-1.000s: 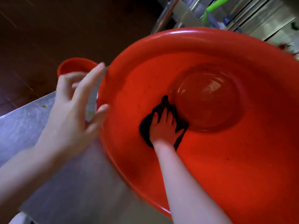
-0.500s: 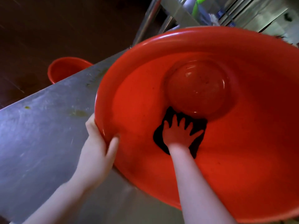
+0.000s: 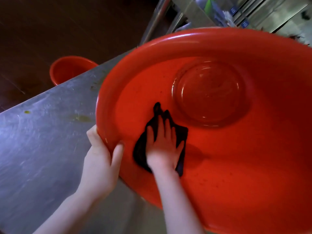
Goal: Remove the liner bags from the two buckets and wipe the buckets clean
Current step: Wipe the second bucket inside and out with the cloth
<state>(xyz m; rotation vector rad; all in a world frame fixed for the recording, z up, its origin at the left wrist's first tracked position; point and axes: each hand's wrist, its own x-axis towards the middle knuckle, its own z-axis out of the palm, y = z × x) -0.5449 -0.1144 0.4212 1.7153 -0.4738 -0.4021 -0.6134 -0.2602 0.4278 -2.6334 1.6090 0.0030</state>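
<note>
No text legible anywhere, two small blue labels (image 3: 233,10) on the metal racking (image 3: 270,16) beyond the large red bucket's (image 3: 185,41) far rim, too blurred to read

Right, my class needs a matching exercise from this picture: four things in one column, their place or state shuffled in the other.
1 left hand
2 right hand
3 dark cloth
4 small red bucket

A beyond the metal table's far edge
B grips the big red bucket's rim
C pressed flat on the cloth
D under a hand, against the bucket's inner wall

Pairs: 1-B, 2-C, 3-D, 4-A
</note>
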